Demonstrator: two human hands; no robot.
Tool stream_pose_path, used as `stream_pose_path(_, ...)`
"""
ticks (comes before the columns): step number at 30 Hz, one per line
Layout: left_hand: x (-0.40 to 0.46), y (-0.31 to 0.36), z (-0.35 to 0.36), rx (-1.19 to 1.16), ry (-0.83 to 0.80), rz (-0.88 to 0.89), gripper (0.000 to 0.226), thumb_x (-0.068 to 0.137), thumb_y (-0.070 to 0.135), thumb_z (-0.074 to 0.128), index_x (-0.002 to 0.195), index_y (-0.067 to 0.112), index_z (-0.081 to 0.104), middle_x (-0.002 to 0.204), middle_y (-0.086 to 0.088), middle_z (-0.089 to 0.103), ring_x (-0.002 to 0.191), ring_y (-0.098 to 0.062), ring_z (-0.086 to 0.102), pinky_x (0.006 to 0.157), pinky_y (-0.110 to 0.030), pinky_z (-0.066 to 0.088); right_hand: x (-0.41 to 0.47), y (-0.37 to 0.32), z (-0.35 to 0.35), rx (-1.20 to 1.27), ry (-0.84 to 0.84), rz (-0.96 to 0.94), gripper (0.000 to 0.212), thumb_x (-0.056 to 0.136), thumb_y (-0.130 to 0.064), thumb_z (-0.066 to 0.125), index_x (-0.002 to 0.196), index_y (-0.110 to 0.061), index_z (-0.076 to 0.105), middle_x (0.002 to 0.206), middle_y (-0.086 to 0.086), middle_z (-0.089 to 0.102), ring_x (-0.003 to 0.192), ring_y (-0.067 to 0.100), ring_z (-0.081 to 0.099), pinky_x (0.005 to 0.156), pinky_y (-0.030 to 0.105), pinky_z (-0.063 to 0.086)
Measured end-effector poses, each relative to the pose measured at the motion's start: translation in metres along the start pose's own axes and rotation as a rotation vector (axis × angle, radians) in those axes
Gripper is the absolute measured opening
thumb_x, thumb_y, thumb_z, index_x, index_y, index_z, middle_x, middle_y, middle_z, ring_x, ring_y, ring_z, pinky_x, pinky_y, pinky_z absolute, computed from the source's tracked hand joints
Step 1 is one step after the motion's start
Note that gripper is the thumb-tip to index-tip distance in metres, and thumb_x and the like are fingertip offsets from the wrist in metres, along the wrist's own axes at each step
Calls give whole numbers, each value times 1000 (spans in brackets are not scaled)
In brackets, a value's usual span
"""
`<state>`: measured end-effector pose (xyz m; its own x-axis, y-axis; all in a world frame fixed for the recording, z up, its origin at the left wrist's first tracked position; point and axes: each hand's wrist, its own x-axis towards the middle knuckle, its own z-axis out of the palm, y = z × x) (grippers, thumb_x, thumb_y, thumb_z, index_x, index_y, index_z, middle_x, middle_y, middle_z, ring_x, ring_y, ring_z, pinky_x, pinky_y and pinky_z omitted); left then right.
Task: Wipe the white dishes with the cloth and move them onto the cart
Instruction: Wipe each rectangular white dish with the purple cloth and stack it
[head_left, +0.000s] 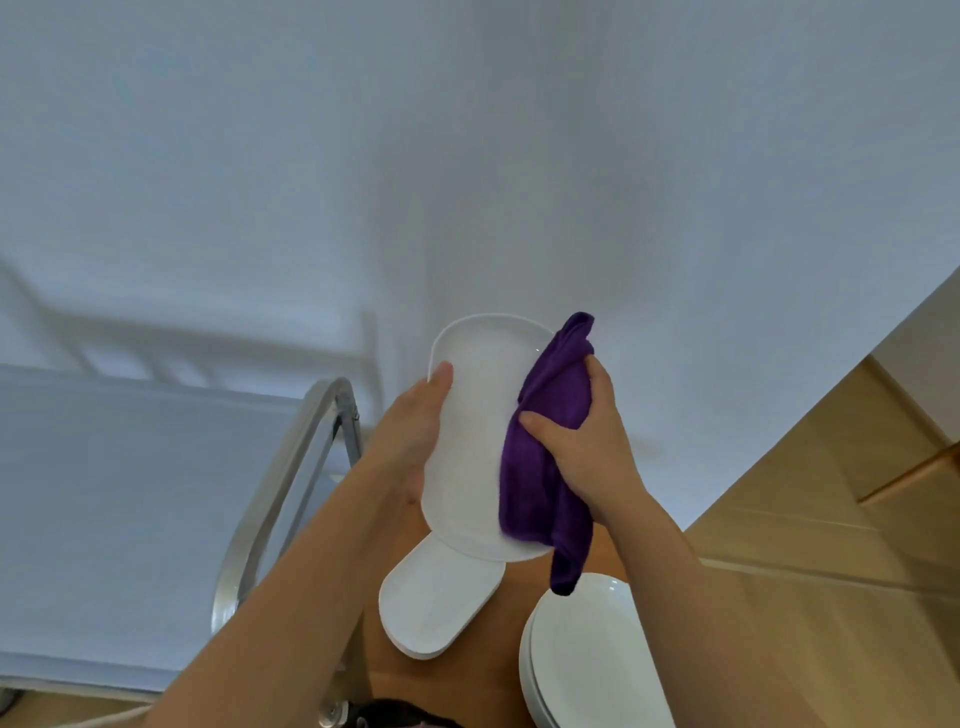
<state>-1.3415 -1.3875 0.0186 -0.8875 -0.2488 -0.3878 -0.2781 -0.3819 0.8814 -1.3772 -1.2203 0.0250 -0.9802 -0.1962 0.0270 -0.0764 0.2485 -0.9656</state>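
Note:
A white oblong dish (475, 431) is held up in the air, tilted toward me. My left hand (410, 436) grips its left edge, thumb on the front face. My right hand (582, 447) holds a purple cloth (540, 467) bunched against the dish's right side; a tail of cloth hangs below the rim. Beneath them, a stack of white oblong dishes (436, 603) and a stack of round white plates (587, 654) sit on a wooden table (779, 519). The cart (130, 493) stands to the left with a pale flat top.
The cart's curved metal handle (280, 483) rises between the cart top and my left arm. A white wall fills the background. The wooden table runs off to the right behind the plates.

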Motion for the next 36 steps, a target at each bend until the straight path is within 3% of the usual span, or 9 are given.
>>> stream_pose_path(3, -1, 0, 4, 24, 89, 39, 36, 89, 61, 46, 103, 32, 60, 107, -2, 69, 99, -28, 65, 92, -51, 50, -6, 7, 1, -2, 36, 6, 84, 80, -29, 74, 144, -38, 22, 124, -18, 44, 104, 8, 51, 85, 26, 48)
stream_pose_path(7, -1, 4, 13, -151, 189, 38, 50, 86, 67, 44, 119, 31, 56, 113, -2, 66, 101, -27, 63, 91, -50, 51, -22, 17, 15, 39, 142, 77, 74, 82, -32, 72, 141, -39, 28, 102, -31, 46, 98, 6, 56, 71, 16, 48)
stream_pose_path(10, -5, 1, 23, -208, 219, 79, 50, 81, 72, 45, 117, 39, 55, 117, 4, 63, 107, -24, 61, 94, -48, 49, -38, 22, 36, -255, 283, 63, 71, 90, -41, 57, 148, -32, 16, 126, -8, 49, 113, 19, 52, 90, 30, 50)
stream_pose_path(14, -10, 3, 31, -169, 161, 114, 27, 84, 69, 44, 94, 48, 57, 111, 6, 64, 103, -20, 63, 86, -43, 55, -46, 26, 46, -744, 283, 22, 68, 97, -38, 36, 151, -24, -2, 157, 17, 2, 143, 35, 10, 117, 47, 15)
stream_pose_path(17, -14, 2, 31, -106, 112, 100, 43, 85, 70, 40, 112, 40, 57, 113, 5, 64, 104, -20, 62, 86, -43, 54, -30, 14, 32, -859, 254, -71, 68, 98, -41, 29, 151, -18, -5, 157, 16, -15, 145, 32, -13, 115, 46, -6)
stream_pose_path(21, -33, -7, 38, 34, -64, 127, 58, 64, 81, 35, 95, 45, 68, 94, 4, 74, 87, -14, 70, 71, -31, 58, -3, -14, 24, -796, 252, -147, 76, 93, -58, 18, 151, -16, -8, 158, 12, -13, 146, 25, -12, 114, 43, -9)
stream_pose_path(24, -40, -11, 40, 40, -81, 155, 73, 63, 80, 32, 112, 37, 63, 106, 0, 72, 101, -19, 66, 88, -40, 54, 4, -26, 26, -837, 245, -256, 83, 84, -66, -1, 151, -18, -4, 159, 10, -9, 146, 23, -9, 115, 46, -6)
stream_pose_path(32, -40, 3, 29, 73, -50, 237, 43, 85, 71, 27, 95, 45, 60, 82, 19, 73, 74, 3, 68, 53, -11, 51, -22, -23, 52, -839, 26, -507, 59, 92, -45, -2, 149, -36, 8, 160, -4, 0, 146, 13, -6, 114, 40, -10)
stream_pose_path(36, -32, 0, 22, 97, -3, 204, 49, 84, 72, 30, 93, 39, 66, 84, 12, 74, 73, -2, 70, 58, -17, 51, -32, -13, 51, -809, -60, -499, 60, 93, -48, -1, 150, -35, 12, 160, -6, 2, 146, 10, -6, 116, 42, -9)
